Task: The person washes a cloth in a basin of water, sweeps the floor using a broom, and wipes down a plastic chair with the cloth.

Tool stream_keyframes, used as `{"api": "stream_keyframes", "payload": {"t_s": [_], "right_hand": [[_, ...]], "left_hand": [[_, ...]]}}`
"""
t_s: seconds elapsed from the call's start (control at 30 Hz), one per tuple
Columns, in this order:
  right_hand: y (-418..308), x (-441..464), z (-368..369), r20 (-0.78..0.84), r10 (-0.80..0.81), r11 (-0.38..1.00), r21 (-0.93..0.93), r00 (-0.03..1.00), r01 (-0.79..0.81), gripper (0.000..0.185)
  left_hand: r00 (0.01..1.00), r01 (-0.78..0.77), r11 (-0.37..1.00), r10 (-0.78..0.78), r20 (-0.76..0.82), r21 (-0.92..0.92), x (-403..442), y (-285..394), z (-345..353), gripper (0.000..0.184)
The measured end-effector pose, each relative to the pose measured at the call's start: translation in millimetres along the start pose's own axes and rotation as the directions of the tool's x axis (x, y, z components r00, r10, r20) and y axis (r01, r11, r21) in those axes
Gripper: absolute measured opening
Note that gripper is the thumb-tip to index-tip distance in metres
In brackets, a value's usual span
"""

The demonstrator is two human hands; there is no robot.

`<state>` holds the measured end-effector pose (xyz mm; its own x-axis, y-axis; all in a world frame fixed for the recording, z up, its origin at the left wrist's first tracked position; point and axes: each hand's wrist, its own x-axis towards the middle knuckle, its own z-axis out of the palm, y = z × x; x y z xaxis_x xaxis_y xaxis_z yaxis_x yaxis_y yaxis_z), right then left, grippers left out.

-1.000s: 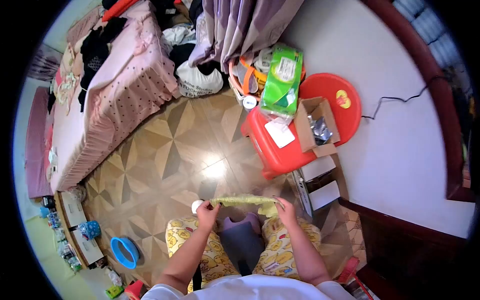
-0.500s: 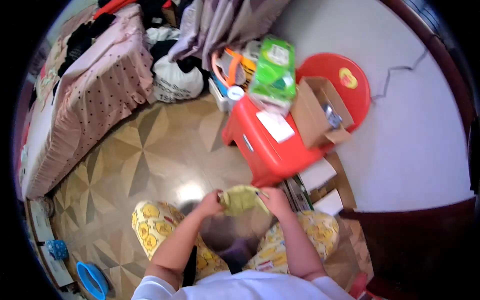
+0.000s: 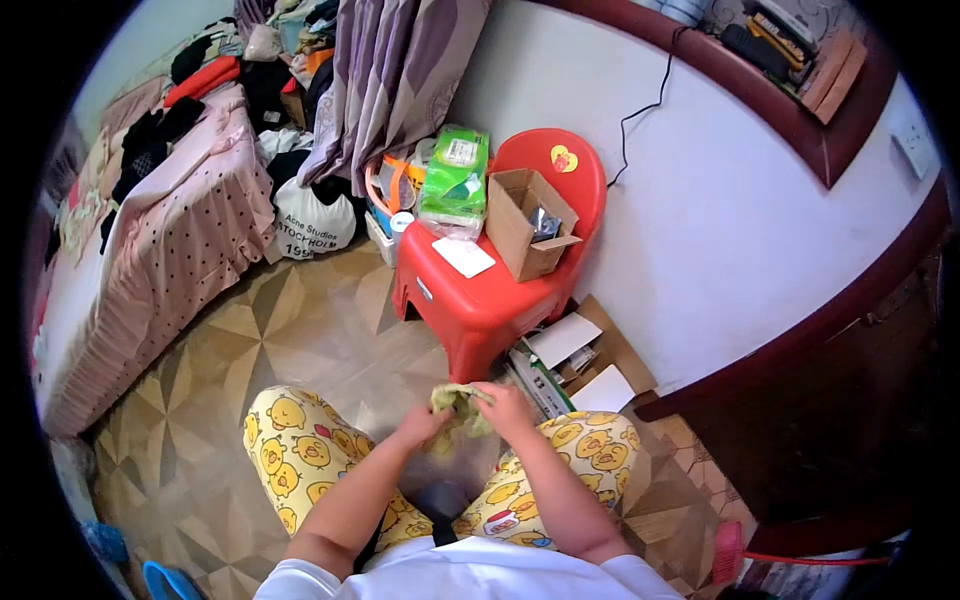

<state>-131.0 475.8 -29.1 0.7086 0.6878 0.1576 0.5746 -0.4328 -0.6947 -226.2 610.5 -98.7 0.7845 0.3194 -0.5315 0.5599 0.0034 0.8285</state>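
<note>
Between my knees, a crumpled yellow-green cloth (image 3: pixel 463 418) hangs bunched up in front of me. My left hand (image 3: pixel 424 425) has its fingers closed on the cloth's left side. On the other side, my right hand (image 3: pixel 506 408) pinches its upper right edge. The exact kind of cloth item cannot be made out, as it is bunched and partly blurred. My legs, in yellow duck-print trousers (image 3: pixel 310 448), are spread on both sides of it.
Ahead stands a red plastic chair (image 3: pixel 455 310) bearing an open cardboard box (image 3: pixel 525 235), a green package (image 3: pixel 455 185) and a white paper. Boxes and papers (image 3: pixel 565 345) lie beside it. At left is a bed with a pink dotted cover (image 3: pixel 190 220); a white bag (image 3: pixel 315 220) sits nearby.
The cloth was stretched wide between my hands and is now bunched, with my hands closer together. The camera view has shifted, showing more of the wall and the ledge at upper right.
</note>
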Motion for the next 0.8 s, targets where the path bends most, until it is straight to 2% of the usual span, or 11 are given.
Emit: {"api": "stream_keyframes", "payload": {"t_s": [0.13,0.17,0.23,0.37,0.43,0.47,0.53,0.57,0.63,0.73,0.8], "right_hand": [[-1,-6,6,0.03,-0.127,0.988,0.095,0.991,0.124,0.024],[-6,-6,5,0.029,-0.128,0.988,0.09,0.991,0.125,0.024],[-22,0,2,0.099,-0.288,0.952,-0.078,0.952,0.296,0.031],[-49,20,-1,0.222,-0.241,0.957,-0.109,0.945,0.269,0.036],[-37,37,0,0.216,-0.243,0.968,-0.001,0.946,0.249,0.037],[-29,45,-2,0.214,-0.241,0.969,0.11,0.947,0.222,0.037],[-22,75,-23,0.167,0.035,0.882,0.459,0.985,-0.109,0.028],[-9,93,-34,-0.038,0.129,0.843,0.531,0.991,-0.089,0.02],[13,125,-70,0.036,0.555,0.57,0.711,0.831,-0.411,0.031],[58,166,-93,0.244,0.711,0.247,0.791,0.659,-0.56,0.08],[60,190,-102,0.251,0.715,0.269,0.763,0.653,-0.587,0.083]], "left_hand": [[0.955,-0.064,0.994,0.087,-0.284,0.088,10,29,-1,0.032],[0.955,-0.068,0.994,0.09,-0.282,0.086,9,36,-5,0.032],[0.992,-0.102,0.941,0.073,-0.102,-0.322,-6,61,-17,0.034],[0.999,0.047,0.846,-0.049,0.009,-0.531,-22,106,-40,0.043],[1.0,0.0,0.858,0.005,0.009,-0.514,-4,105,-52,0.041],[0.992,-0.11,0.936,0.122,0.016,-0.334,14,97,-57,0.037],[0.973,-0.229,0.969,0.225,-0.045,-0.092,26,105,-66,0.026],[0.973,-0.228,0.967,0.223,-0.052,-0.113,37,104,-72,0.026],[0.922,-0.34,0.936,0.351,-0.162,0.094,63,92,-82,0.025],[0.89,-0.344,0.904,0.4,-0.218,0.255,43,128,-90,0.025],[0.828,-0.382,0.824,0.506,-0.242,0.418,41,136,-93,0.025]]}}
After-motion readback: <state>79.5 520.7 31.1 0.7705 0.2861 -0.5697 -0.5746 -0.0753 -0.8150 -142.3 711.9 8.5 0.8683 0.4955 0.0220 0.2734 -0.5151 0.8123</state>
